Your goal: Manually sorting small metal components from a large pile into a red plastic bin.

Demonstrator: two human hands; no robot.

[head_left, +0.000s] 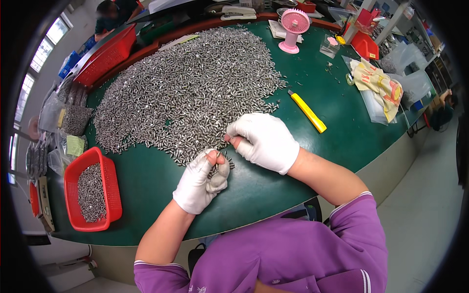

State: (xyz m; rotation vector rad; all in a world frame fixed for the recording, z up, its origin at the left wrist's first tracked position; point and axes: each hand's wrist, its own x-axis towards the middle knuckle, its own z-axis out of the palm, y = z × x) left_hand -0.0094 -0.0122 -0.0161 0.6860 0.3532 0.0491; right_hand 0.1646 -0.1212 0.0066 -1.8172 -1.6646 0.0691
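nearest the camera: purple sleeves, bare forearms coming up from the lower edge onto a green table (146,185).

left hand (201,179), white glove with fingertips cut off, curled into a loose fist at the near edge of the pile. thumb and forefinger pinched together on top; a few small metal pins show against the palm, so it holds a small bunch of them.

right hand (264,139), same kind of glove, lies just beyond and to the right of the left, almost touching it. fingers bent down onto the fringe of the pile, bare fingertips closed narrow on the pins; cannot tell how many it grips.

pile of small metal pins (190,93), grey and shiny, spreads wide over the middle of the table from the hands away to the far rim.

left, near the table's edge: red basket (73,171), partly filled with the same pins.

right of the pile: yellow utility knife (308,111), lying flat, apart from the hands.

farther right: crumpled yellow and red cloth (378,83) on clear plastic bags.

far edge: pink desk fan (294,28), upright. far left: larger red crate (105,53), tilted.
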